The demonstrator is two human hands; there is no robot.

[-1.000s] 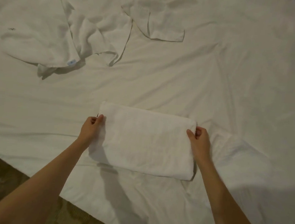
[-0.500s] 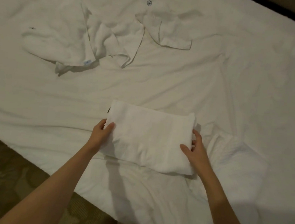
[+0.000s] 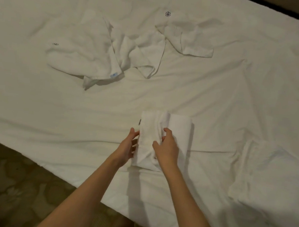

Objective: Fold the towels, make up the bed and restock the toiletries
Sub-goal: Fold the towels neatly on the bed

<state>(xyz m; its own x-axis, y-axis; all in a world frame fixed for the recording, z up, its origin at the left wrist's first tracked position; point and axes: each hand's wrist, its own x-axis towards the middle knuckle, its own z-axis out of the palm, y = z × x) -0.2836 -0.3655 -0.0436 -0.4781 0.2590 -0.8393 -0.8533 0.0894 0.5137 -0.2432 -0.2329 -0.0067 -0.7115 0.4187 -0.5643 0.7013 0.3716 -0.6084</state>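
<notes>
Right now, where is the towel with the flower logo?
Head view: the logo towel lies unfolded at the bed's far side, right of the crumpled towels.

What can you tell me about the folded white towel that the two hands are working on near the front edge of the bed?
The folded white terry towel lies on the white bed sheet near its front edge. It is a soft, thick, layered oblong, with its right part being brought over toward the left. A small dark striped tag sticks out at its left edge. The left hand holds that left edge; the right hand grips the bunched top layer.
</notes>
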